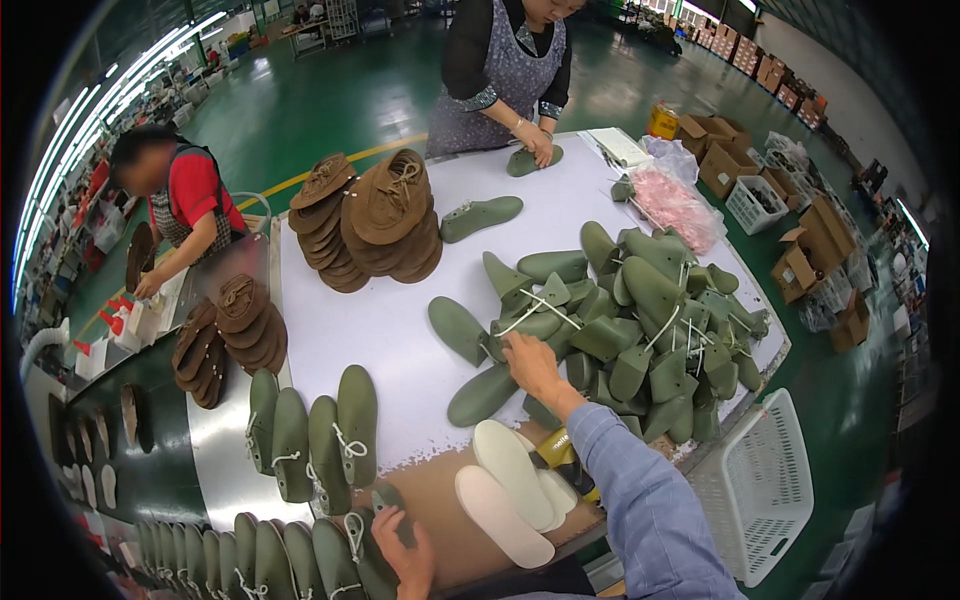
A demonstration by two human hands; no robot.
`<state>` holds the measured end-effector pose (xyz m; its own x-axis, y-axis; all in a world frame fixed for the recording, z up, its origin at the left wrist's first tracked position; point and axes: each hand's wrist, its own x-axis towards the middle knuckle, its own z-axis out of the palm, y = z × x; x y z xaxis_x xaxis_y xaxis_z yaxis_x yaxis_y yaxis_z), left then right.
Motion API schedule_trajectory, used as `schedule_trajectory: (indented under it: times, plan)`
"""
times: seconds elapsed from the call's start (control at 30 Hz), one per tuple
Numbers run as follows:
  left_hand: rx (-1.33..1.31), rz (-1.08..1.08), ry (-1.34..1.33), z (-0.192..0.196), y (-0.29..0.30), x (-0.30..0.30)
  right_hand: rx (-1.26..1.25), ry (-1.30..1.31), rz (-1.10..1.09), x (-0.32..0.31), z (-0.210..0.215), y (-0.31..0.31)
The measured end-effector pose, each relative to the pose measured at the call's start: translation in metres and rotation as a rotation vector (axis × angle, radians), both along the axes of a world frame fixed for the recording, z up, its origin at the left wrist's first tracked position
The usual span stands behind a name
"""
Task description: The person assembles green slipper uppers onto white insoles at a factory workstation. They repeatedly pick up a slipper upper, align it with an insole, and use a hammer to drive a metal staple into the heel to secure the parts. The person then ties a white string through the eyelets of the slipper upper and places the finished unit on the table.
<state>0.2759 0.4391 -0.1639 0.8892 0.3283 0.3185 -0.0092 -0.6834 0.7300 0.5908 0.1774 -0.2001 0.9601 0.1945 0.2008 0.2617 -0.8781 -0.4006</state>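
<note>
My right hand reaches to the left edge of a heap of green shoe lasts. Its fingers curl down on a green shoe last beside a white cord; the fingertips are partly hidden. Two loose lasts lie close to that hand. At the lower edge, my left hand has thumb and fingers apart beside a green last at the end of a row. The dark toe of another last shows just behind its fingertips.
Pale insoles and a yellow-black tool lie near the front edge. Brown shoe uppers stand stacked on the white table. A white basket stands right. Across the table a person handles a last; another person works left.
</note>
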Motion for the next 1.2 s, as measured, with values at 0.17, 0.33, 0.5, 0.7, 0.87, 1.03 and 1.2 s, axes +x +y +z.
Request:
schedule_trajectory:
  times: [0.17, 0.33, 0.5, 0.7, 0.87, 1.03, 1.2]
  plan:
    - [-0.032, -0.128, 0.029, 0.01, -0.007, 0.014, -0.233, -0.257, -0.121, 0.037, -0.02, -0.023]
    - [-0.119, -0.042, 0.199, 0.011, -0.018, -0.008, -0.488, -0.208, 0.077, 0.045, 0.001, -0.029]
    - [-0.184, -0.048, 0.22, 0.01, -0.019, 0.002, 0.13, -0.108, 0.118, -0.001, 0.067, 0.003]
    - [-0.082, -0.291, 0.1, 0.044, -0.032, 0.073, 1.082, 0.182, -0.001, -0.085, 0.122, 0.047]
    - [-0.059, -0.62, 0.209, 0.076, -0.045, 0.08, 1.236, 0.454, 0.063, -0.158, 0.118, 0.075]
    - [-0.258, -0.582, 0.052, 0.081, -0.037, 0.045, 1.373, 0.689, 0.016, -0.199, 0.12, 0.111]
    - [-0.632, -0.644, 0.378, 0.044, 0.02, 0.001, 1.35, 0.765, 0.248, -0.214, 0.139, 0.139]
